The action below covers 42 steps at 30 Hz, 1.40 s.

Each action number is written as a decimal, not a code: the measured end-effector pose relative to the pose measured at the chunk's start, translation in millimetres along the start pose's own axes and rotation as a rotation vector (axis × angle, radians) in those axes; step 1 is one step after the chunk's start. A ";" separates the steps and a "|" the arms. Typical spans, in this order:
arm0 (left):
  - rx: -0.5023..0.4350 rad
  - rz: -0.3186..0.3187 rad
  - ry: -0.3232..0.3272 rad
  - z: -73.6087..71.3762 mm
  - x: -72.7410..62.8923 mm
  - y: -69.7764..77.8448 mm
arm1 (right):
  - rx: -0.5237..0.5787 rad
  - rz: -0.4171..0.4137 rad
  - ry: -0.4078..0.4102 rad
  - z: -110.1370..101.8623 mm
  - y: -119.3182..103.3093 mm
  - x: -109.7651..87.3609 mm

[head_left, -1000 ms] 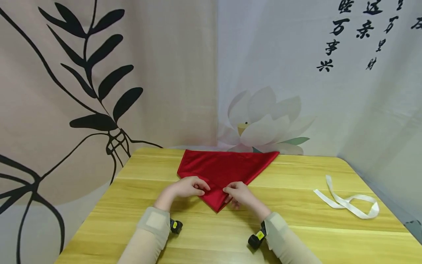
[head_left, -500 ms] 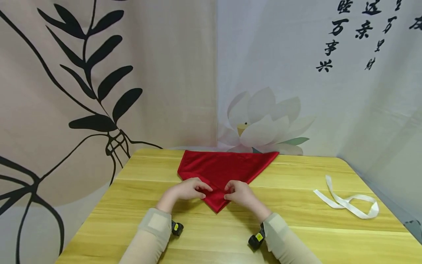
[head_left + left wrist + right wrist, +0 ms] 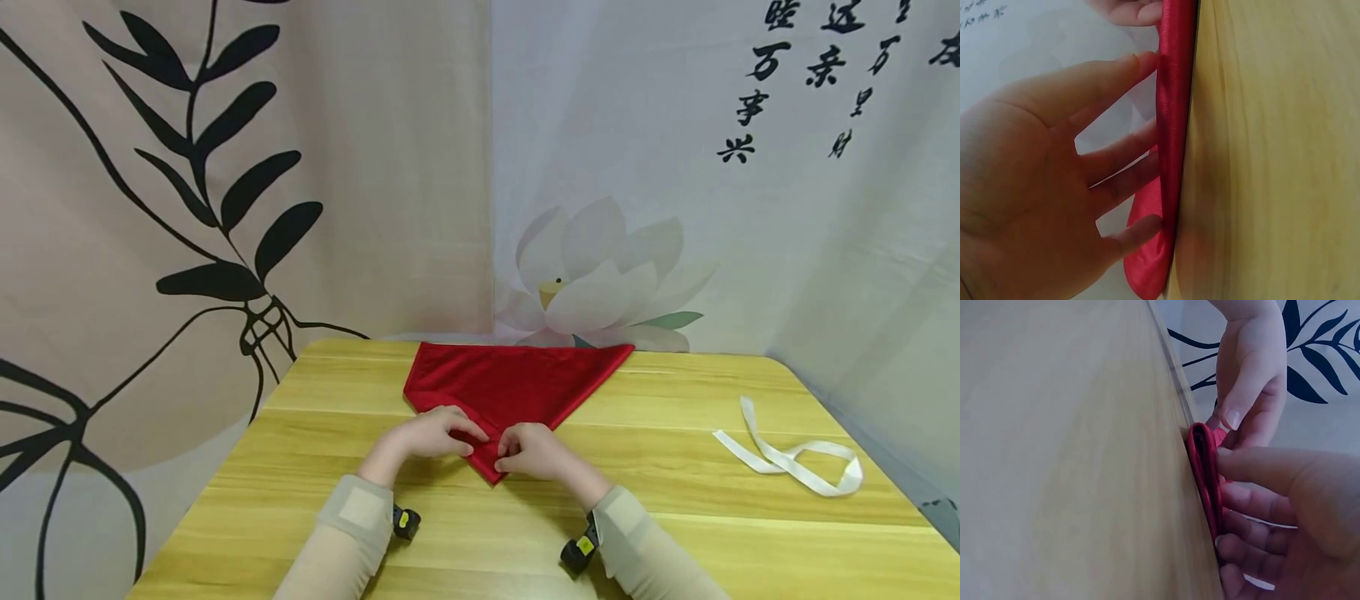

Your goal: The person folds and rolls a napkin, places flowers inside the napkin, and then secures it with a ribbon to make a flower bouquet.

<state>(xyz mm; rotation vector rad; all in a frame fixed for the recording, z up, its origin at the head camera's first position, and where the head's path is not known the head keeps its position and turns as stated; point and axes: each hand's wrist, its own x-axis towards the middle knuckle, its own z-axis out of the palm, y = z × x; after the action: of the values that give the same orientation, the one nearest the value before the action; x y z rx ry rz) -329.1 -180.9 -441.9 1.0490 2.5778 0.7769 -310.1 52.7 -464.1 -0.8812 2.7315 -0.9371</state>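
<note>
Across the far side, a pale curtain [image 3: 397, 167], with dark leaves [image 3: 257, 183] printed on the left, a pale flower [image 3: 607, 283] at the middle and black writing [image 3: 825, 67] on the right. In front, a wooden table [image 3: 262, 483]. At its middle, reaching to the far edge, a red cloth [image 3: 517, 383], folded in layers and lying flat, one corner pointing to the near side. Over the near part, the left hand [image 3: 431, 433], fingers relaxed and spread, tips touching the cloth without gripping. Just beside on the right, the right hand [image 3: 532, 454], thumb and fingers loosely bent and apart, tips resting against the cloth near that corner, likewise ungripping. Well apart at the right, a loosely looped white ribbon [image 3: 783, 462].
</note>
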 end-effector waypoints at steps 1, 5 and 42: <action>-0.007 -0.001 -0.005 0.2 -0.4 0.2 | 0.006 0.003 -0.006 0.7 1.0 0.3; -0.032 -0.037 -0.039 0.6 -2.7 -2.1 | 0.023 0.000 -0.033 2.6 4.5 2.2; -0.028 -0.150 -0.036 -2.6 -5.9 -22.9 | -0.167 0.031 -0.100 9.0 -11.4 4.6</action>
<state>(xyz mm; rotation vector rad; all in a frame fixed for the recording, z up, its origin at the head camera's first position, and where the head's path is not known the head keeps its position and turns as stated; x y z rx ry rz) -339.0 -199.8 -452.4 0.8424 2.5714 0.7476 -305.7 38.1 -464.3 -0.8831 2.7594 -0.6478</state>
